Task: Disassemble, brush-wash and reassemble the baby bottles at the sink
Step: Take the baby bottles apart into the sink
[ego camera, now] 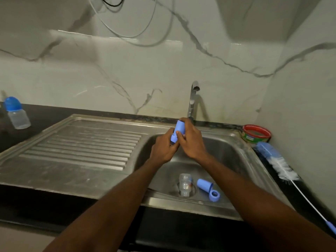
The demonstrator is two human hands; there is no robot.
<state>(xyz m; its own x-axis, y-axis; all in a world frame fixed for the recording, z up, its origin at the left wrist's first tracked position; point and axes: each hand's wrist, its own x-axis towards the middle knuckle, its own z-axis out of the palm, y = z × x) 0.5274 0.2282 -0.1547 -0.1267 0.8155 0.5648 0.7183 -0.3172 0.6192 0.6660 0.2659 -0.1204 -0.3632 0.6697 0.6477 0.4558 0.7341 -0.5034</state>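
Over the sink basin (pixel 236 160), both hands hold one baby bottle with a light blue cap (pixel 179 127). My left hand (pixel 163 148) grips its lower part, which is mostly hidden. My right hand (pixel 192 140) wraps the blue cap and collar from the right. On the basin floor a clear bottle body (pixel 185 184) lies over the drain. Beside it lies a blue cap (pixel 204 184) with a blue collar ring (pixel 214 195) at its end. A whole bottle with a darker blue cap (pixel 15 113) stands on the dark counter at far left.
A steel tap (pixel 192 99) rises behind the basin, with no water visible. The ribbed drainboard (pixel 81 148) lies to the left. A blue and white bottle brush (pixel 280 162) rests on the right counter, its wire handle running toward me. A red-rimmed tub (pixel 256 133) sits in the corner.
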